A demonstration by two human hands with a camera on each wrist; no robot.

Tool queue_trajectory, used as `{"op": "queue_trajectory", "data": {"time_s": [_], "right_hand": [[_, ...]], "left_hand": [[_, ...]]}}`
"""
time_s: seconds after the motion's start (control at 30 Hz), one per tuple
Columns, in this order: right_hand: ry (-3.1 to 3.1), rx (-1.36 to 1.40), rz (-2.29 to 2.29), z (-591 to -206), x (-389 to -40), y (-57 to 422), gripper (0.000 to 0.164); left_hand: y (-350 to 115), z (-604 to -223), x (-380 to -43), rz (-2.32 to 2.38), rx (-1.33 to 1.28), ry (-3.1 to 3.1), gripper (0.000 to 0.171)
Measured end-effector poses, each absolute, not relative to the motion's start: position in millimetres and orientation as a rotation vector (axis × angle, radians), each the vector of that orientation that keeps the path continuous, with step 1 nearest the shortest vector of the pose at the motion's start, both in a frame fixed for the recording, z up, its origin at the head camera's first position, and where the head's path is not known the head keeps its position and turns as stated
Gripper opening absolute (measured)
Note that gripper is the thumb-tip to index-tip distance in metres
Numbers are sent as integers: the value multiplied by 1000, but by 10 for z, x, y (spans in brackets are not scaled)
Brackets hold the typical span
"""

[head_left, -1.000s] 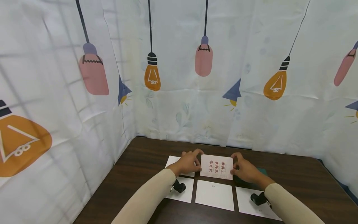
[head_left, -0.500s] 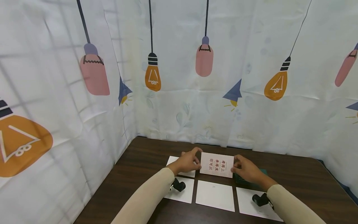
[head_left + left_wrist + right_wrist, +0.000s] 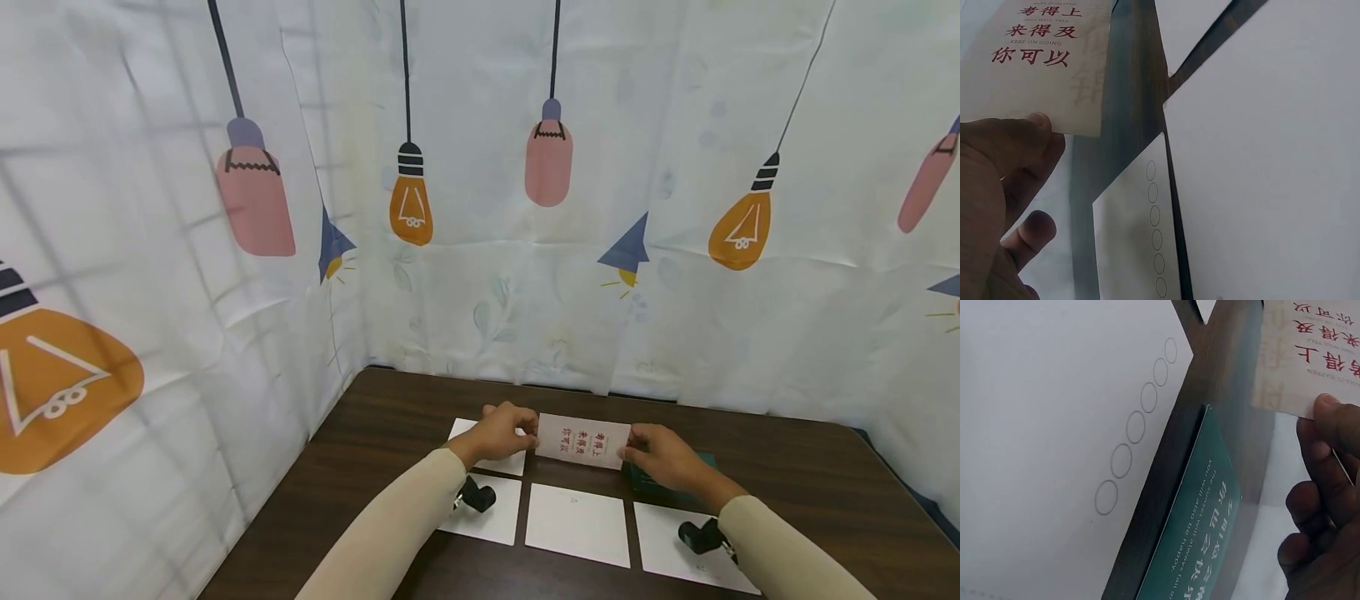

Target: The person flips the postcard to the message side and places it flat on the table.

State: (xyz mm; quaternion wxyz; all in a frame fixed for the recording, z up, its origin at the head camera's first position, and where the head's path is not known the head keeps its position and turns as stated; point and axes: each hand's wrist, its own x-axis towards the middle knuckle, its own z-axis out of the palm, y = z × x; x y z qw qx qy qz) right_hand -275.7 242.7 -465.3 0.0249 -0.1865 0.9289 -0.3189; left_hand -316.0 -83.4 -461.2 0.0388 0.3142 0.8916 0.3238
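Observation:
Above the far middle of the table, a pale card (image 3: pixel 573 439) with red Chinese writing is held up and tilted between my two hands. My left hand (image 3: pixel 498 434) pinches its left edge; in the left wrist view the thumb lies on the printed face of the card (image 3: pixel 1054 94). Its right edge is pinched by my right hand (image 3: pixel 663 456), seen with the card (image 3: pixel 1297 381) in the right wrist view. From the head, the writing reads upside down. A green card (image 3: pixel 1200 525) with white text lies below my right hand, partly hidden by it in the head view.
White cards lie on the dark wooden table (image 3: pixel 397 408): one at far left (image 3: pixel 506 464), one at near left (image 3: pixel 502 500), one at near middle (image 3: pixel 577 525) and one at near right (image 3: pixel 675 558). Some bear a row of printed ovals. A patterned curtain (image 3: pixel 480 275) hangs behind the table.
The card rises slightly, then comes down a little, and its face now looks shorter as its tilt changes. Both hands keep pinching its edges. The cards on the table stay put.

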Motion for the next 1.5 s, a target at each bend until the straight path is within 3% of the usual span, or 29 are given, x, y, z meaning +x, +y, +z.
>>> {"op": "queue_trajectory", "data": {"time_s": [0.43, 0.73, 0.93, 1.13, 1.5], "right_hand": [[2851, -626, -1029, -4611, -2709, 2444, 19], [2829, -668, -1056, -4601, -2708, 2478, 6], [2766, -715, -1087, -4609, -2697, 2509, 15], [2765, -687, -1067, -4612, -2685, 2507, 10], [2750, -707, -1097, -4568, -2651, 2488, 25]], "left_hand": [[-854, -4598, -3146, 1022, 911, 2689, 11], [-883, -4593, -3145, 1018, 946, 2683, 7], [-899, -4600, -3153, 985, 983, 2716, 7], [-905, -4605, -3151, 951, 991, 2738, 8], [-902, -4606, -3123, 1008, 957, 2711, 16]]}}
